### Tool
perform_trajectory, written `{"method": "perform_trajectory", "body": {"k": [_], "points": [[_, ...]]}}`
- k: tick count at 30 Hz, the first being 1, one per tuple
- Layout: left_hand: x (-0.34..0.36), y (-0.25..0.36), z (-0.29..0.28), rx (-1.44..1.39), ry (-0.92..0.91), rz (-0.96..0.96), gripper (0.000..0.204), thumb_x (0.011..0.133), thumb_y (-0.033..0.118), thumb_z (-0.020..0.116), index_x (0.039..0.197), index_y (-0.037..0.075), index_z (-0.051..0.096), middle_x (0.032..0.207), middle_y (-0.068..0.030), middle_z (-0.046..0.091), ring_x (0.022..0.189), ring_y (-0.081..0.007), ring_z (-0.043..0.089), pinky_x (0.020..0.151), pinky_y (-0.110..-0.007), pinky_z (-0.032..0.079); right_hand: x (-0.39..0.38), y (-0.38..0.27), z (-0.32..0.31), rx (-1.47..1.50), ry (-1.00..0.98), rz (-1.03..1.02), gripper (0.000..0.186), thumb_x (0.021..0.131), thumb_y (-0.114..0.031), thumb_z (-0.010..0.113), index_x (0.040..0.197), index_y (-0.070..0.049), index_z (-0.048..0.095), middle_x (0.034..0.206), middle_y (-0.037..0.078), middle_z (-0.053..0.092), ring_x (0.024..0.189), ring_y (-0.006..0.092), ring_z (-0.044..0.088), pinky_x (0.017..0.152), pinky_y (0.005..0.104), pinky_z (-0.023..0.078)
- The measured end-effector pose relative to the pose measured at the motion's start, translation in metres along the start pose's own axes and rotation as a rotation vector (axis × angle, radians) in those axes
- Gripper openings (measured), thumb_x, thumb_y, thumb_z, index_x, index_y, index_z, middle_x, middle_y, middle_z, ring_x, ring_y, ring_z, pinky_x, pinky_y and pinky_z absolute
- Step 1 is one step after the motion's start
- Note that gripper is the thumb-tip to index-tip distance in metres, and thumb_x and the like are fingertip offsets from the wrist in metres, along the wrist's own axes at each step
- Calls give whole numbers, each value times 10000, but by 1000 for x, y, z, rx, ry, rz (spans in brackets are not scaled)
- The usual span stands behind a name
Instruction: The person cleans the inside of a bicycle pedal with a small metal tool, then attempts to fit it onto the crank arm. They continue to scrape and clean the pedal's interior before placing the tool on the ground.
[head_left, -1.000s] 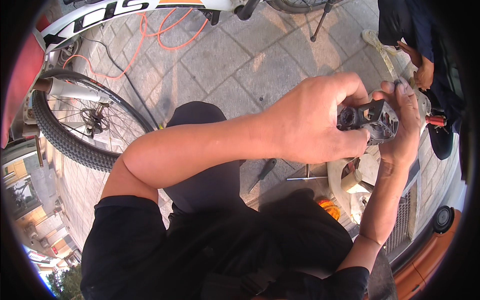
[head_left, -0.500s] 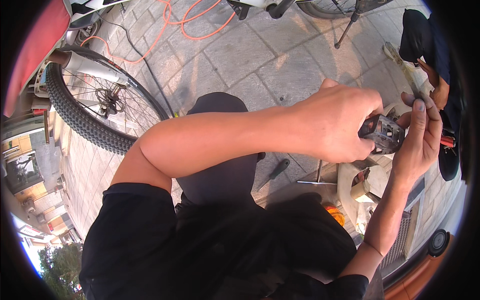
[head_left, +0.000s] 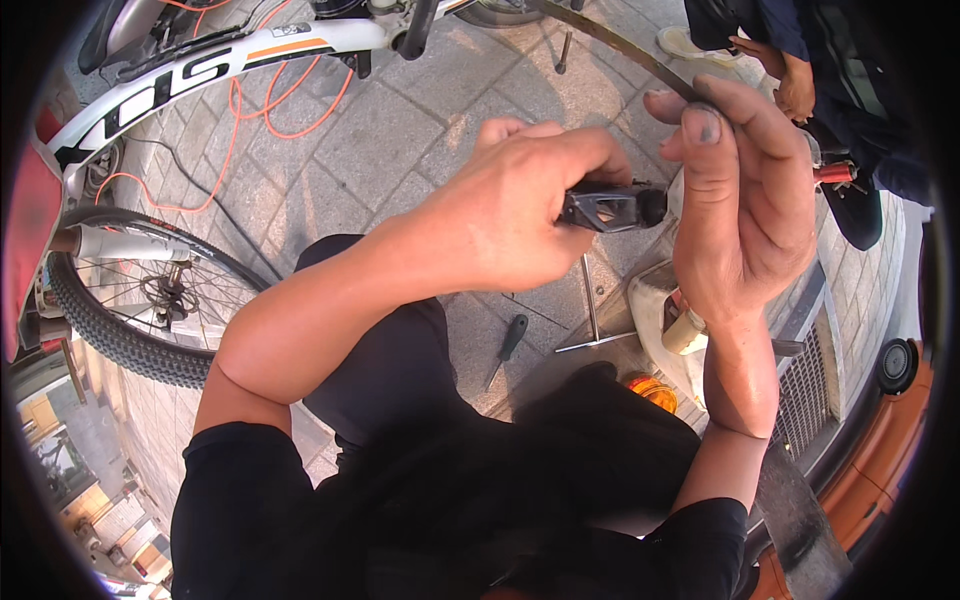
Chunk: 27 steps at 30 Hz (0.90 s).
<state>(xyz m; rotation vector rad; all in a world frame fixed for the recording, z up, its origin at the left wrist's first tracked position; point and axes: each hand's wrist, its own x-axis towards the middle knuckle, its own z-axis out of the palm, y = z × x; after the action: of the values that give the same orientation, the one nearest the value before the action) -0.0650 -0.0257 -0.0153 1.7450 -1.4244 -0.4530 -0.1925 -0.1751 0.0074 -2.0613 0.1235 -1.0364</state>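
Observation:
My left hand (head_left: 525,205) reaches across from the left, its fingers wrapped round a black bicycle pedal (head_left: 614,209) with an open, cage-like body. The pedal is turned edge-on, and my fingers cover its left end. Just to its right, my right hand (head_left: 748,195) is raised with blackened fingertips. Between its thumb and fingers it pinches a long, thin, flat metal strip (head_left: 625,45), which slants up and to the left, away from me. The strip's exact kind is unclear. Pedal and strip appear apart.
A white bicycle frame (head_left: 240,57) and a knobbly-tyred wheel (head_left: 125,350) stand at left, near an orange cord (head_left: 233,125). A screwdriver (head_left: 512,340), a T-handled tool (head_left: 591,305) and an orange round container (head_left: 655,392) lie below my hands. Another person's hand (head_left: 796,92) shows at upper right.
My view has shifted to the right, so hands and pedal appear further left and higher. The pedal has turned from face-on to edge-on. More of the metal strip and bicycle frame now shows.

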Motion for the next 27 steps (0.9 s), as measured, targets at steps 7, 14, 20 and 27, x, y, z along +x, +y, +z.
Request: {"method": "perform_trajectory", "body": {"k": [7, 14, 20, 27], "points": [[12, -10, -17, -147, 107, -85, 339, 881, -92, 760, 1165, 10, 605, 1135, -54, 701, 1145, -145, 664, 1006, -328, 519, 5, 17, -55, 208, 141, 103, 242, 1083, -112, 590, 1259, 50, 629, 1027, 140, 760, 798, 112, 671, 754, 243, 558], [16, -14, -24, 18, 140, 133, 450, 841, -117, 771, 1226, 34, 593, 1139, -83, 736, 1234, -209, 631, 1182, -410, 397, 9, 10, -56, 326, 147, 249, 216, 1059, -68, 620, 1232, 60, 640, 918, 91, 759, 800, 99, 681, 787, 241, 540], [18, -20, -23, 21, 191, 122, 419, 880, -87, 768, 1236, 29, 581, 1159, -82, 736, 1118, -163, 673, 1087, -356, 479, 18, 26, -54, 216, 170, 260, 220, 1058, -113, 637, 1212, 39, 673, 960, 90, 774, 786, 79, 682, 726, 219, 515], [24, 4, -21, -201, 398, 69, 275, 956, -32, 726, 1207, 8, 620, 1085, -44, 734, 941, -74, 654, 833, -231, 528, -25, 88, -38, -68, -100, 573, 289, 997, -185, 726, 1232, -18, 737, 897, 19, 721, 767, 80, 633, 710, 268, 544]]}}
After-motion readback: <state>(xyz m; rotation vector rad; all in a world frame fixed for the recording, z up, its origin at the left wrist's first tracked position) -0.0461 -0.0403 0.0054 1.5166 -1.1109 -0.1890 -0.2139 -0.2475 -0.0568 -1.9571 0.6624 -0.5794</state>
